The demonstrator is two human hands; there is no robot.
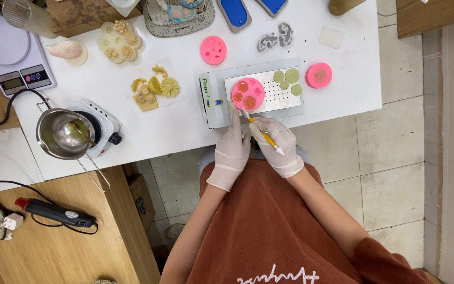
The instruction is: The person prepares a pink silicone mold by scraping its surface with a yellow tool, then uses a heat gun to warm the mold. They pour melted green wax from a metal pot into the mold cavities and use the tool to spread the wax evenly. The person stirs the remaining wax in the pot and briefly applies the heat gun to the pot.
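a white table [185, 131] carries a grey perforated plate [269, 92] on a white base. on that plate sits a round pink mould [248, 94] with reddish filled cavities, and just beside it lie a few pale green discs [288, 80]. two more pink moulds lie near — one [213, 50] above left, one [319, 75] at the plate's right edge. yellow wax flowers [156, 87] rest on a clear sheet, well left of the plate, and a steel pot [61, 133] stands on a small hotplate [101, 126] near the table's left end. nothing lies between the hands and the mould.

the left hand [232, 147], gloved in white, lies fingers together, fingertips on the plate's near edge below the mould. the gloved right hand [279, 144] is curled closed round a thin yellow tool [261, 132] — its tip is at the mould's lower rim.
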